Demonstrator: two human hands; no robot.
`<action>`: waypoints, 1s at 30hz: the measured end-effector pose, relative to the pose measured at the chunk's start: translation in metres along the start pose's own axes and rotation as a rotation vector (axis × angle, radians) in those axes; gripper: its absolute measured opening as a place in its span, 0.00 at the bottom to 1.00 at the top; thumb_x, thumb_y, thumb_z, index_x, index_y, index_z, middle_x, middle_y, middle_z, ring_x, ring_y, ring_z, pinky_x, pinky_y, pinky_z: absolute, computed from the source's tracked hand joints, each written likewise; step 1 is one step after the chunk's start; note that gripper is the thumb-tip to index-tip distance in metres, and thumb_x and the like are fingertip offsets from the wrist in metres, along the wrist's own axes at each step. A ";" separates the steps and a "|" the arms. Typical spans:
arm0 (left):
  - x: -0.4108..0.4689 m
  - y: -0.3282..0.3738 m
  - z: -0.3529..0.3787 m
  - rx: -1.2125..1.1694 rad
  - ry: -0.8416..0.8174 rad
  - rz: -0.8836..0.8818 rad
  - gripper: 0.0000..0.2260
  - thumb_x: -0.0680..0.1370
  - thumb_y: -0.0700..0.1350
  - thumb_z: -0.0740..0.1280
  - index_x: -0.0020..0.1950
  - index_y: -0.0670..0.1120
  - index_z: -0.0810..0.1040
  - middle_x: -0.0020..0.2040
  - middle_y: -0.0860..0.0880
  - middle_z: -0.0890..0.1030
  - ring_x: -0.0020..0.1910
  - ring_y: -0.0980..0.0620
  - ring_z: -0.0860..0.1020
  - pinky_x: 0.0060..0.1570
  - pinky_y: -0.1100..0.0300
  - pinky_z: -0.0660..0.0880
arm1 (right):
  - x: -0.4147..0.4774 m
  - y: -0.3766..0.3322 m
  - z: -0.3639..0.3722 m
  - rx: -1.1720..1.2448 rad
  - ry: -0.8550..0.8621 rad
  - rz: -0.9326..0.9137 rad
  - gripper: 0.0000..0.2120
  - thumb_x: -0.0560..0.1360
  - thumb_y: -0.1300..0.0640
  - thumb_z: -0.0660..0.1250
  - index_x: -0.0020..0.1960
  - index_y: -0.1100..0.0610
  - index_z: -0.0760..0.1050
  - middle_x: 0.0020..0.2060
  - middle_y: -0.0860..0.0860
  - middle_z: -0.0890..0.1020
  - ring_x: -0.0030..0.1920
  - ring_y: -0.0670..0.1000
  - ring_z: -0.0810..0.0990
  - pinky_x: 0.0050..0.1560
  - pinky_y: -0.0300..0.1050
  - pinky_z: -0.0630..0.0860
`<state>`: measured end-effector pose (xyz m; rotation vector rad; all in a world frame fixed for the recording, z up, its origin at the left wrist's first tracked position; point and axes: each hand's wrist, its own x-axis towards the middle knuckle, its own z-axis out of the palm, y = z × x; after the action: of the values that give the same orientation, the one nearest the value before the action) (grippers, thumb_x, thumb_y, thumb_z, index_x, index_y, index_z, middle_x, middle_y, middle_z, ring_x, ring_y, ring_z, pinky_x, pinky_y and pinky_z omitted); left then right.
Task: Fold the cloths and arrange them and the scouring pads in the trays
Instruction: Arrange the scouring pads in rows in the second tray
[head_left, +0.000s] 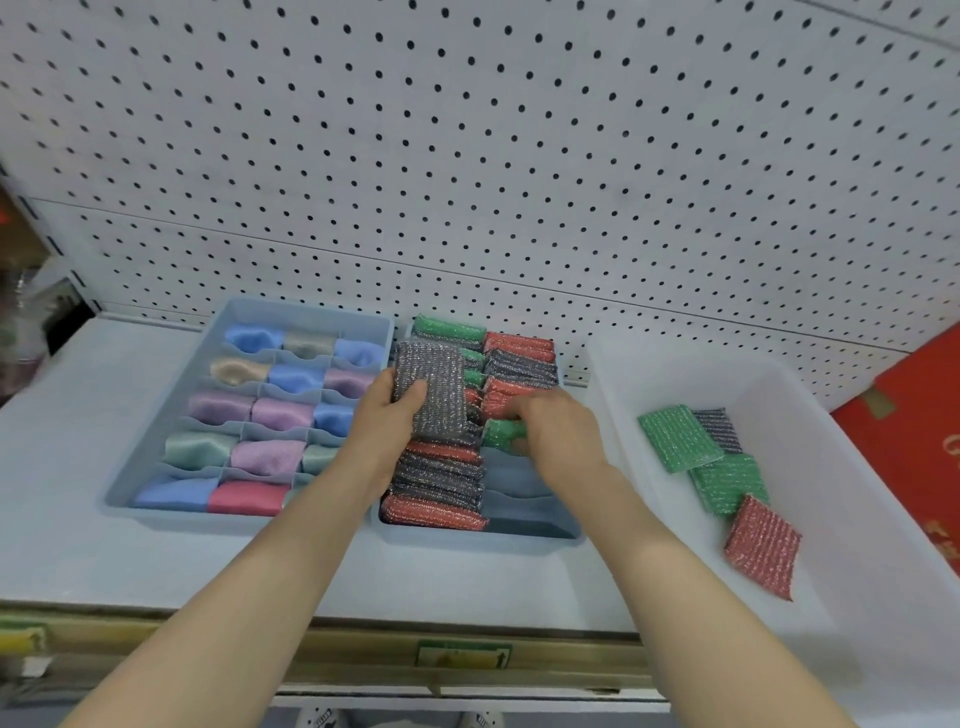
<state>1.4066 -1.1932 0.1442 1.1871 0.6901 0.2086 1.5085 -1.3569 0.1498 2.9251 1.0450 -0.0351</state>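
Two blue divided trays sit side by side on the shelf. The left tray (124, 491) holds folded cloths in blue, purple, green, beige and red, one per compartment. The right tray (535, 527) holds rows of glittery scouring pads standing on edge. My left hand (387, 415) grips a dark grey scouring pad (434, 387) upright above the right tray's left column. My right hand (556, 428) pinches a green scouring pad (501, 432) down in the tray's right column. Several loose pads, green (675, 436), dark and red (761, 545), lie in a white bin (623, 374) to the right.
A white pegboard wall (519, 156) rises right behind the trays. A red carton (914, 441) leans at the far right behind the bin. The shelf's front edge (363, 639) carries a price rail with a green label. Dark clutter sits at the far left.
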 end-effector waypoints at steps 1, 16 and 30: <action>0.000 0.000 0.000 0.000 -0.001 -0.002 0.11 0.83 0.45 0.62 0.64 0.51 0.75 0.58 0.49 0.82 0.56 0.45 0.81 0.59 0.42 0.77 | -0.001 0.003 0.001 0.009 0.019 0.023 0.16 0.71 0.65 0.70 0.57 0.53 0.80 0.52 0.52 0.81 0.55 0.55 0.76 0.46 0.47 0.75; -0.022 -0.010 0.005 0.838 -0.195 0.555 0.22 0.79 0.47 0.67 0.73 0.50 0.68 0.66 0.52 0.76 0.65 0.56 0.72 0.65 0.62 0.66 | -0.048 0.019 -0.044 0.783 0.194 0.214 0.08 0.71 0.55 0.75 0.48 0.51 0.79 0.37 0.44 0.81 0.40 0.48 0.79 0.42 0.42 0.76; -0.015 -0.038 -0.012 1.465 -0.236 0.708 0.29 0.80 0.59 0.53 0.78 0.47 0.61 0.77 0.47 0.63 0.78 0.44 0.55 0.77 0.48 0.50 | -0.031 -0.010 -0.009 -0.235 -0.080 -0.048 0.13 0.69 0.71 0.66 0.49 0.58 0.79 0.48 0.54 0.81 0.50 0.56 0.79 0.40 0.44 0.67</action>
<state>1.3801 -1.2056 0.1134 2.7981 0.0732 0.1214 1.4785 -1.3680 0.1596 2.6668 1.0300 -0.0285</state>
